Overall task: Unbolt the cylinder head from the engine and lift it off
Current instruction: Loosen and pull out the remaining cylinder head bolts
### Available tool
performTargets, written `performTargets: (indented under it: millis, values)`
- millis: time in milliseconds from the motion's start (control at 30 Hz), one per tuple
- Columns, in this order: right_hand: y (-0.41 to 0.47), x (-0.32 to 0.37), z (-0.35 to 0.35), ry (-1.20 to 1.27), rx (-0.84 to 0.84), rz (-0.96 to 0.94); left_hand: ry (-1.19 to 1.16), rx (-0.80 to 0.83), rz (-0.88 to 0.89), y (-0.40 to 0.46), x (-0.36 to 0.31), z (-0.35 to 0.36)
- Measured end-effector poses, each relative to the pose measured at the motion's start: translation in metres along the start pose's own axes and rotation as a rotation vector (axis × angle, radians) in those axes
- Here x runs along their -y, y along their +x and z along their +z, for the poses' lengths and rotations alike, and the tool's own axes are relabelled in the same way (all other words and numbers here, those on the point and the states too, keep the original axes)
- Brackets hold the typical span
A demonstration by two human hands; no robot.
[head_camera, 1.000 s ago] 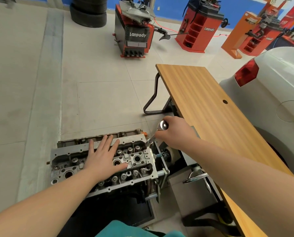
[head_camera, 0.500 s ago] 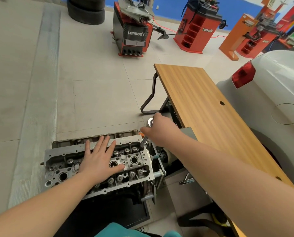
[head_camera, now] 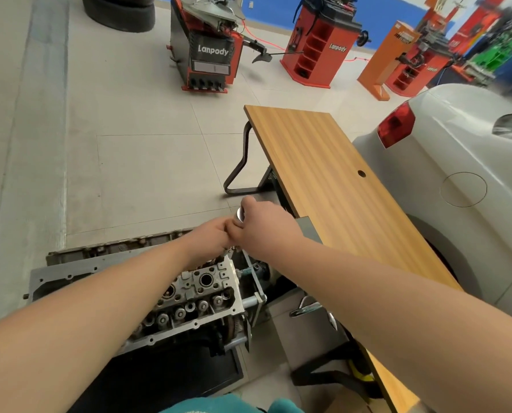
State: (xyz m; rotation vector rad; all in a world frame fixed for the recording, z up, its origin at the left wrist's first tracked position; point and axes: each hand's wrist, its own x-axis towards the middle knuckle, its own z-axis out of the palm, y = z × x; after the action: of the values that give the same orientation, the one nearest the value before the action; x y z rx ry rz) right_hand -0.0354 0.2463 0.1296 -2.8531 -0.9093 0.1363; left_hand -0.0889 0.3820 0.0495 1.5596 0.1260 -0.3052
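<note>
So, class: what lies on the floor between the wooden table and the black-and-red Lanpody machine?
In the head view, only bare tiled floor separates the wooden table from the Lanpody machine.

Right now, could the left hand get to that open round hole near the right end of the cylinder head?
Probably yes. The left hand grips the wrench just above that end of the cylinder head, and the round hole lies bare below it, nothing covering it.

A bare wooden table (head_camera: 332, 186) stands on the tiled floor (head_camera: 129, 162).
</note>
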Motion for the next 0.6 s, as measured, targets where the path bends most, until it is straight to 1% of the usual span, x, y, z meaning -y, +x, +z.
performTargets:
  millis: [100, 200, 233, 300, 367, 433, 467, 500, 600]
  values:
    - [0.001, -0.003, -0.001, 0.033, 0.025, -0.010, -0.053, 0.025, 0.039, -0.006, -0.004, 0.007]
    - [-0.003, -0.002, -0.007, 0.136, 0.080, 0.005, -0.075, 0.135, 0.146, -0.016, -0.010, 0.003]
    - [-0.006, -0.002, -0.009, 0.207, 0.101, 0.024, -0.090, 0.153, 0.171, -0.017, -0.013, -0.001]
    - [-0.010, -0.005, -0.015, 0.409, 0.140, 0.082, -0.071, 0.101, 0.174, -0.017, -0.025, -0.005]
    - [-0.015, -0.009, -0.021, 0.638, 0.161, 0.147, 0.027, 0.009, 0.185, -0.016, -0.039, -0.006]
    - [-0.020, -0.015, -0.026, 0.851, 0.192, 0.221, 0.133, 0.025, 0.242, -0.014, -0.045, -0.007]
    - [-0.023, -0.019, -0.029, 0.930, 0.226, 0.254, 0.178, 0.053, 0.267, -0.014, -0.046, -0.007]
    - [-0.028, -0.026, -0.031, 0.954, 0.283, 0.272, 0.207, 0.068, 0.283, -0.014, -0.046, -0.008]
    - [-0.049, -0.054, -0.042, 0.785, 0.578, 0.250, 0.267, 0.070, 0.268, -0.016, -0.053, -0.011]
